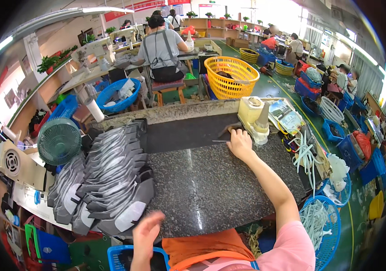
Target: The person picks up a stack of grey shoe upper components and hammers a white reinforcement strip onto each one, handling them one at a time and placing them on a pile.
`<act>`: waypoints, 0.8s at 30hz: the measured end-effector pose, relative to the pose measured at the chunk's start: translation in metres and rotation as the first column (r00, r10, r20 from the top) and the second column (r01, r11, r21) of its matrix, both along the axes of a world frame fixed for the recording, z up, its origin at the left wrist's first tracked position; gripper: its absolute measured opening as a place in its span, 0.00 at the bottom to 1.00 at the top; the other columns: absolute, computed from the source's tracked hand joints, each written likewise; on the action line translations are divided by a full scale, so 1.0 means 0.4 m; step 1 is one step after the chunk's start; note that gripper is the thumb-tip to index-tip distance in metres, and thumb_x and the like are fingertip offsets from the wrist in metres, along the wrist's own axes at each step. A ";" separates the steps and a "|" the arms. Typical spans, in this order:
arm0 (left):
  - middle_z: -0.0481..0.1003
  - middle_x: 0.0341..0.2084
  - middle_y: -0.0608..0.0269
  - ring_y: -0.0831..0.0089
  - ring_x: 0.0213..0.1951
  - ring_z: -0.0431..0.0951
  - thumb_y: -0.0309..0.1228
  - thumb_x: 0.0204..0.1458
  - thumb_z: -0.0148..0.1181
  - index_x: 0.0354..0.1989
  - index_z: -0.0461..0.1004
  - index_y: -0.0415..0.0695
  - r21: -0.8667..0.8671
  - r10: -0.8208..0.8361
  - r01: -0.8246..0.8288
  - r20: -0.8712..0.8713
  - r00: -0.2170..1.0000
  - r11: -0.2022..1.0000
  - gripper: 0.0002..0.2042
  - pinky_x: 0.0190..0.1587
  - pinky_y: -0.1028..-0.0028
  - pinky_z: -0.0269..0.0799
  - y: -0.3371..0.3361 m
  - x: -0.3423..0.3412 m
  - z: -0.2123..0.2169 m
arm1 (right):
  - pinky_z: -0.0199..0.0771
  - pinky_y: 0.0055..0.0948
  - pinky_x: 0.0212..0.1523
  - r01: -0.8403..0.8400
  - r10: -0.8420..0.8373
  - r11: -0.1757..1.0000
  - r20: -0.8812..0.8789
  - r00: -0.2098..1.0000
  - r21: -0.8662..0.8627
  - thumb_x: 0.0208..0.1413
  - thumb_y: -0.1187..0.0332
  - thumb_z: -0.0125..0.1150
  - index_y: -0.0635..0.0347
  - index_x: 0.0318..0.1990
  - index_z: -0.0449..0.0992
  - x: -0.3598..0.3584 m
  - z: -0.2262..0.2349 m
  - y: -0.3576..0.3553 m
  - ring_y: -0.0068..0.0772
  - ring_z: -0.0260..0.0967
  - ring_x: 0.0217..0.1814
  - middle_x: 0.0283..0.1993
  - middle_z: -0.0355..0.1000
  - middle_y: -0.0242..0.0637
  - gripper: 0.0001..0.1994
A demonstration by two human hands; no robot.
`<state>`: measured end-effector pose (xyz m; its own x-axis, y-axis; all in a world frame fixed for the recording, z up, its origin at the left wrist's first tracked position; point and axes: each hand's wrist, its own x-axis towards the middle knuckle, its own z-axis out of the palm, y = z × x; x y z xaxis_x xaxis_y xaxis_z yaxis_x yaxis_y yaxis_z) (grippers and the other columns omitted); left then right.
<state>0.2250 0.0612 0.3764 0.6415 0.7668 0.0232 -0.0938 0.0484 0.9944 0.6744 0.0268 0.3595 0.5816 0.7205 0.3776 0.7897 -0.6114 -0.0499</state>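
Observation:
My right hand (241,143) reaches across the dark speckled tabletop (193,180) to its far side, fingers curled down at a small dark brown piece (227,130). A thin metal strip (220,141) shows beside the fingertips; what exactly the fingers grip is hidden. Close to the near edge of the table, my left hand (147,229) is raised, somewhat blurred, its fingers stretched out and nothing visible in it. Just beyond it lie overlapping rows of grey, curved shoe-upper pieces (116,176). Right of my right hand stands a cream glue pot (250,113) with a cone-shaped bottle (261,122).
A green fan (59,141) stands left of the stacked pieces. Pale strips (307,153) hang at the table's right edge above a blue basket (322,230). Past the far ledge are a yellow basket (231,79), a blue basket (118,95) and a seated person (161,52).

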 end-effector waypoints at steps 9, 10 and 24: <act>0.65 0.57 0.48 0.49 0.60 0.63 0.28 0.45 0.66 0.58 0.67 0.39 0.923 0.672 0.341 -0.367 0.643 0.178 0.28 0.62 0.55 0.59 0.164 0.081 -0.043 | 0.76 0.50 0.43 0.025 -0.017 0.999 -0.199 0.980 0.037 0.58 0.63 0.52 0.66 0.37 0.75 0.141 -0.112 -0.064 0.59 0.74 0.44 0.39 0.72 0.55 0.13; 0.67 0.54 0.50 0.51 0.56 0.65 0.28 0.44 0.66 0.57 0.68 0.40 0.940 0.675 0.302 -0.327 0.661 0.160 0.28 0.59 0.57 0.61 0.167 0.099 -0.036 | 0.74 0.51 0.41 -0.164 0.176 0.980 -0.111 0.978 0.112 0.58 0.61 0.54 0.68 0.38 0.76 0.191 -0.135 -0.095 0.55 0.74 0.41 0.36 0.72 0.55 0.15; 0.72 0.30 0.57 0.57 0.35 0.73 0.29 0.40 0.68 0.33 0.71 0.42 0.914 0.727 0.304 -0.399 0.559 0.267 0.13 0.38 0.61 0.70 0.226 0.102 0.001 | 0.69 0.23 0.32 -0.283 0.555 0.832 -0.720 0.418 0.477 0.57 0.66 0.62 0.60 0.40 0.75 -0.455 0.101 -0.016 0.20 0.69 0.31 0.28 0.72 0.31 0.08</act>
<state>0.2658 0.1518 0.3770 0.6100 0.6565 0.4437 0.7289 -0.6845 0.0106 0.4924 0.0206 0.3999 0.3652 0.9238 0.1155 0.4599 -0.0711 -0.8851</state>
